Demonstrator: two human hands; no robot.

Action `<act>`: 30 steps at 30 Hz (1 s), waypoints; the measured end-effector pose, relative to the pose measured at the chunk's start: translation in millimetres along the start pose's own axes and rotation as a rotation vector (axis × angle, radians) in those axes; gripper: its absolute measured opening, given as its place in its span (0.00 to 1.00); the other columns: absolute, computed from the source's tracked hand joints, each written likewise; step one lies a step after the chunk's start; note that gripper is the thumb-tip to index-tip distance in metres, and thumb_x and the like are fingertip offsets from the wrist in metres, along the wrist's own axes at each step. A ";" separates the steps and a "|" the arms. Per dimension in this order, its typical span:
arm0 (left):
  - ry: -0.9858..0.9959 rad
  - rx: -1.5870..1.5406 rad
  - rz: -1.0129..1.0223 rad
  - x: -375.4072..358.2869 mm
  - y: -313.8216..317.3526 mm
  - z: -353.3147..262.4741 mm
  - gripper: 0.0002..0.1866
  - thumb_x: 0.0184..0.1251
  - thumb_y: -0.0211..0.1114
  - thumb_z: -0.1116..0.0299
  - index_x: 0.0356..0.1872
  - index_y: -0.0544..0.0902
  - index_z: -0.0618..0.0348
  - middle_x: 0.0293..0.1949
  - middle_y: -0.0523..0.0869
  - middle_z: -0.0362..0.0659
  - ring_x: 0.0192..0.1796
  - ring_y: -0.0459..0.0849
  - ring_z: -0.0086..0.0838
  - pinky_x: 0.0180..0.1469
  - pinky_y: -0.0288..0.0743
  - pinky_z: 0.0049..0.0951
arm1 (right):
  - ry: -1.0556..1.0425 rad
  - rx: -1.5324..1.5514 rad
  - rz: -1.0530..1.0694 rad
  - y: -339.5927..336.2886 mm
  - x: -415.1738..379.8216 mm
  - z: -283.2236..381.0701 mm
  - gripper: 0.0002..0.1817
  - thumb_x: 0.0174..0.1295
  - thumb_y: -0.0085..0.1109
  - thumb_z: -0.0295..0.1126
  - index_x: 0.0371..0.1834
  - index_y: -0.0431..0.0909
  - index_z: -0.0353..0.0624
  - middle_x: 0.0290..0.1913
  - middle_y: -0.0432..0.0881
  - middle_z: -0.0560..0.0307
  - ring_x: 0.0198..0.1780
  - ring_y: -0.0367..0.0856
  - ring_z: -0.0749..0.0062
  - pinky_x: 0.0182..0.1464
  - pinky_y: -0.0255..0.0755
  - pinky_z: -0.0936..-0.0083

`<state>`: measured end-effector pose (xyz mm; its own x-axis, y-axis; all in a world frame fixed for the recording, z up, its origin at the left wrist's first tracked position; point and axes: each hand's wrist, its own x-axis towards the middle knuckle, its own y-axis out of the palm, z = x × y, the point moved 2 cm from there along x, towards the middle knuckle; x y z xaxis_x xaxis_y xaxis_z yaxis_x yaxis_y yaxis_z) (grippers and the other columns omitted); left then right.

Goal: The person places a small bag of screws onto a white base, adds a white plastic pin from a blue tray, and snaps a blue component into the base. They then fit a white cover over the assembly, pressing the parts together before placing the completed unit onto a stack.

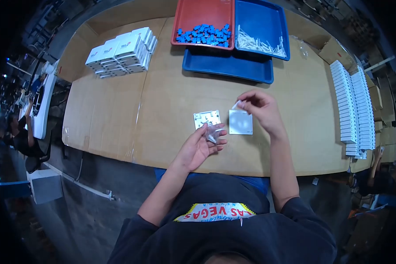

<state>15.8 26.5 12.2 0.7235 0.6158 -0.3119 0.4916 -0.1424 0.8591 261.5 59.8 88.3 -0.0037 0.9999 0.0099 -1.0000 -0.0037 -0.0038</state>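
Note:
My left hand (200, 147), palm up, holds a small clear plastic bag (214, 133) with small pieces in it. Just beyond it, a white square part (207, 119) with small fittings inside lies on the cardboard surface. My right hand (262, 110) pinches a small white piece (236, 104) above the far edge of a plain white square plate (240, 123). The plate lies flat, to the right of the part with fittings.
A red tray (204, 17) holds blue pieces; a blue tray (262, 24) holds white sticks. Another blue tray (228, 67) stands in front. White boxes (121, 50) are stacked left, white parts (350, 110) right. A person (24, 136) sits far left; another's arm (376, 163) shows right.

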 end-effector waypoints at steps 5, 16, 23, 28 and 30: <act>-0.003 0.040 -0.027 -2.1 -3.2 3.9 0.29 0.89 0.47 0.48 0.73 0.73 0.61 0.61 0.88 0.50 0.57 0.90 0.39 0.59 0.84 0.40 | 0.032 -0.206 0.138 31.6 -19.6 -1.7 0.08 0.65 0.73 0.27 0.46 0.89 0.38 0.36 0.88 0.64 0.33 0.76 0.88 0.37 0.71 0.84; 0.005 0.168 -0.153 -11.2 3.2 1.6 0.25 0.85 0.59 0.51 0.63 0.80 0.64 0.56 0.89 0.47 0.57 0.90 0.34 0.57 0.85 0.34 | -0.096 -0.395 0.548 48.1 -6.8 7.4 0.03 0.63 0.70 0.22 0.38 0.89 0.34 0.53 0.88 0.55 0.51 0.86 0.69 0.54 0.79 0.71; 0.040 0.211 -0.153 -11.7 -3.4 2.1 0.25 0.86 0.55 0.50 0.63 0.79 0.63 0.55 0.89 0.48 0.59 0.89 0.39 0.61 0.85 0.40 | -0.124 -0.414 0.776 54.8 -4.2 0.5 0.12 0.76 0.60 0.31 0.54 0.87 0.35 0.61 0.86 0.50 0.57 0.86 0.61 0.60 0.79 0.65; 0.046 0.186 -0.110 -12.7 1.1 2.0 0.25 0.87 0.53 0.49 0.64 0.80 0.61 0.55 0.89 0.48 0.60 0.89 0.39 0.62 0.83 0.40 | 0.106 -0.309 0.871 64.0 -11.2 -3.6 0.16 0.79 0.58 0.34 0.59 0.85 0.35 0.62 0.85 0.49 0.58 0.85 0.58 0.62 0.77 0.66; 0.034 0.146 -0.061 -13.6 6.5 -1.9 0.25 0.88 0.52 0.49 0.63 0.81 0.62 0.55 0.89 0.48 0.60 0.89 0.38 0.61 0.83 0.38 | -0.006 -0.335 0.864 61.0 -10.3 -1.2 0.15 0.78 0.60 0.35 0.56 0.86 0.33 0.63 0.84 0.50 0.57 0.85 0.61 0.59 0.78 0.67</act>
<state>8.3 18.7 22.8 0.6747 0.6522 -0.3456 0.6009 -0.2134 0.7703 200.6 49.4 86.8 -0.7483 0.6513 -0.1260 -0.5967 -0.7439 -0.3010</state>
